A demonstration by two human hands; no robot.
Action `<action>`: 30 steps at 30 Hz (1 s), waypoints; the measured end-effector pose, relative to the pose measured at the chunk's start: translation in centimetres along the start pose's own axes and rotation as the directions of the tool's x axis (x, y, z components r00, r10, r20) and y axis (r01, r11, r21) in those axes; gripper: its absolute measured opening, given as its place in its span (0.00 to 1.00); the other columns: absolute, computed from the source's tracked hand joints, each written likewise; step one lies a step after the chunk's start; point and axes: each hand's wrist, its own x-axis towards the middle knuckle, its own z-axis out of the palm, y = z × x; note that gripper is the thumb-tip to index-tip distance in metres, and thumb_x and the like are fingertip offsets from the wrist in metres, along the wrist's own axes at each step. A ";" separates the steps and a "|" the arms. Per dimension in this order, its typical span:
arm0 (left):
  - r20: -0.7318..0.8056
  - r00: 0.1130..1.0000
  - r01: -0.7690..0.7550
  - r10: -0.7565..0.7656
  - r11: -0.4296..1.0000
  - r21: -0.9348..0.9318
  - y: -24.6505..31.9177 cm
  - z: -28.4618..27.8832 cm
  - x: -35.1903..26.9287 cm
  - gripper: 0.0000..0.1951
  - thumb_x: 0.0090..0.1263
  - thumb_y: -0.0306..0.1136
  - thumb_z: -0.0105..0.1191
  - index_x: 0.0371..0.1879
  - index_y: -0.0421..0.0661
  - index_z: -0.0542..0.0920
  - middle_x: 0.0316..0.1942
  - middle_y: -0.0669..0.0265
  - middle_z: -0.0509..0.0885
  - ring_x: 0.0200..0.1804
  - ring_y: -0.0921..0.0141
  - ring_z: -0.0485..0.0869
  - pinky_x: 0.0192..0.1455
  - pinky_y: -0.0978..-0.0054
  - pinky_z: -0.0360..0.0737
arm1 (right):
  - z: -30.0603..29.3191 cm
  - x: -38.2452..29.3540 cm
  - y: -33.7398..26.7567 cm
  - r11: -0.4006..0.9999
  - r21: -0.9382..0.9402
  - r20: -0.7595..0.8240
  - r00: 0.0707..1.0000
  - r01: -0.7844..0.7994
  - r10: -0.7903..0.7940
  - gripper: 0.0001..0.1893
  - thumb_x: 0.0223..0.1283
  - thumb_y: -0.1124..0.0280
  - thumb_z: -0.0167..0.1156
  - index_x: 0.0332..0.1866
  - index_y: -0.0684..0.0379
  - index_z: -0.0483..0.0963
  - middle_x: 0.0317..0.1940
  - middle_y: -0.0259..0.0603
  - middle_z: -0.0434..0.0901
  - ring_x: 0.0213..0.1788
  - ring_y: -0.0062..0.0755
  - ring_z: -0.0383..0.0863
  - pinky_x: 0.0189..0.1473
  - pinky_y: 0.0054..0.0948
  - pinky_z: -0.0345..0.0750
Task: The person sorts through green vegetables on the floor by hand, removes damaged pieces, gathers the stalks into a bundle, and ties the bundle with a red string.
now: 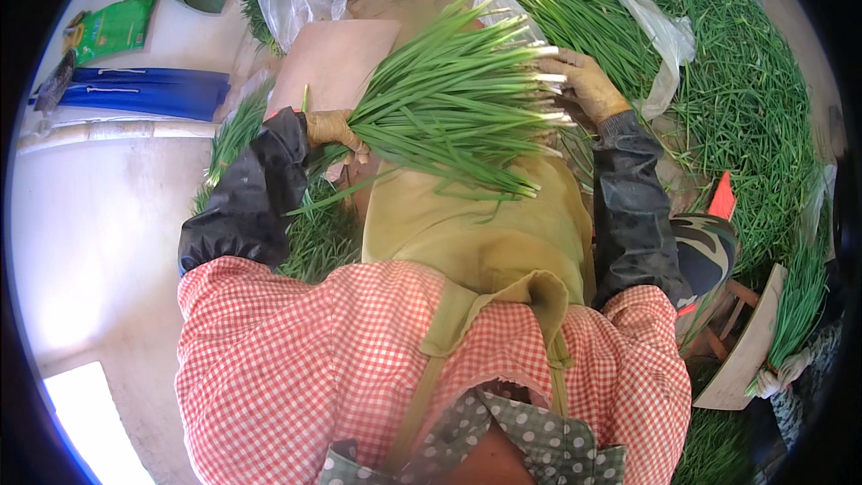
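Note:
Across my lap, above the olive apron (471, 222), lies a spread bunch of green garlic chives (444, 94) with its white stem ends to the right. My left hand (337, 131), in a tan glove, is closed around the leafy end of the bunch. At the white ends is my right hand (586, 81), also gloved, its fingers touching the upper stems. How firmly the right fingers grip is hidden by the stems. A small board-topped table (330, 60) stands just beyond my left hand.
More chives (586, 27) lie in an open clear plastic bag (667, 74). A large heap of loose greens (747, 101) covers the right side. Another person's gloved hand (781, 374) holds chives beside a tilted board (744, 350). A green packet (114, 27) lies upper left.

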 end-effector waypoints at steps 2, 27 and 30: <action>-0.017 1.000 0.008 -0.008 1.000 0.010 0.0 -0.2 -0.1 0.16 0.56 0.21 0.64 0.45 0.40 0.80 0.33 0.61 0.86 0.35 0.71 0.84 0.33 0.76 0.80 | 0.7 -0.2 0.2 0.999 0.051 0.035 0.999 0.017 -0.019 0.15 0.60 0.67 0.61 0.49 0.64 0.77 0.35 0.33 0.80 0.31 0.18 0.75 0.30 0.16 0.68; 0.069 0.996 0.042 -0.053 0.988 0.151 2.9 1.6 -1.2 0.19 0.51 0.16 0.65 0.44 0.39 0.81 0.30 0.64 0.84 0.29 0.73 0.82 0.30 0.78 0.80 | -12.9 7.3 -4.2 0.512 -0.807 0.009 0.872 0.295 -0.489 0.26 0.66 0.50 0.52 0.64 0.52 0.69 0.50 0.40 0.80 0.51 0.31 0.78 0.50 0.31 0.72; 0.123 0.992 0.002 -0.024 0.983 0.183 2.9 0.7 -0.2 0.18 0.53 0.16 0.64 0.44 0.39 0.81 0.31 0.63 0.85 0.30 0.74 0.83 0.29 0.77 0.80 | -2.7 9.2 -7.3 0.761 -0.631 0.048 0.987 0.150 -0.155 0.24 0.65 0.52 0.53 0.62 0.53 0.71 0.43 0.32 0.80 0.44 0.28 0.77 0.46 0.28 0.72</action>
